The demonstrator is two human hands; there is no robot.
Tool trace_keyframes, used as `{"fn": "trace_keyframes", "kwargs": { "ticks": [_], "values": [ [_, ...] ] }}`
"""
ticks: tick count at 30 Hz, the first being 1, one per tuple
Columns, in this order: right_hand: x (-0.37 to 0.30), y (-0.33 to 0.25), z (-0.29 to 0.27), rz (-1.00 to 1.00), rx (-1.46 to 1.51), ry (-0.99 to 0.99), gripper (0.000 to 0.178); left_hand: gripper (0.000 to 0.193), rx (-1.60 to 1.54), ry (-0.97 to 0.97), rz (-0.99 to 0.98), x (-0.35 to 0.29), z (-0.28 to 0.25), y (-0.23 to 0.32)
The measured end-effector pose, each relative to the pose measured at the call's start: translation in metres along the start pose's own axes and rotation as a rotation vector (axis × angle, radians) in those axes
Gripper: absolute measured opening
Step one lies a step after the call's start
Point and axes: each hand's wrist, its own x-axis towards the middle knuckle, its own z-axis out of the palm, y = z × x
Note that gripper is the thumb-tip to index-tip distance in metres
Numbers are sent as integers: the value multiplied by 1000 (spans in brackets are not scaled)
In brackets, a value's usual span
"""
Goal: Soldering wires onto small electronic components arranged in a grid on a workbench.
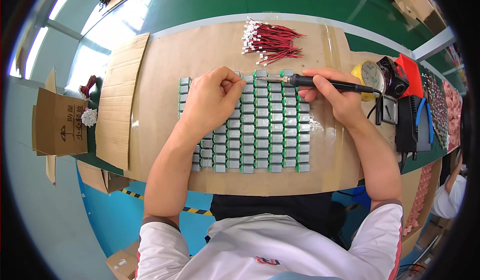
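Note:
In my right hand (336,92) is a soldering iron (330,83), its black handle gripped between thumb and fingers. Its metal tip points left, over the top rows of a grid of small grey blocks with green circuit boards (261,134). My left hand (212,96) hovers above the grid's upper left part, thumb and forefinger pinched close to the tip. What the pinch holds is too small to make out. Beyond the grid lies a bundle of red and black wires with white connectors (274,41). My left hand and forearm hide some blocks on the left.
Brown paper (165,80) covers the green bench. To the left are a cardboard sheet (120,105) and an open carton (59,117). On the right stand a yellow-rimmed round container (367,77), a red box (410,75) and blue-handled pliers (424,117). Another person's sleeve (449,200) shows far right.

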Motion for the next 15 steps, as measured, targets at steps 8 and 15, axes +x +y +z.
{"fn": "trace_keyframes", "kwargs": {
  "ticks": [8, 15],
  "values": [
    [0, 0, 0, 29, 8, 12, 20, 16, 20, -4, 3, 1, 1, -1],
    [1, -1, 0, 21, 5, 2, 20, 15, 32, -3, 4, 0, 2, -2]
  ]
}}
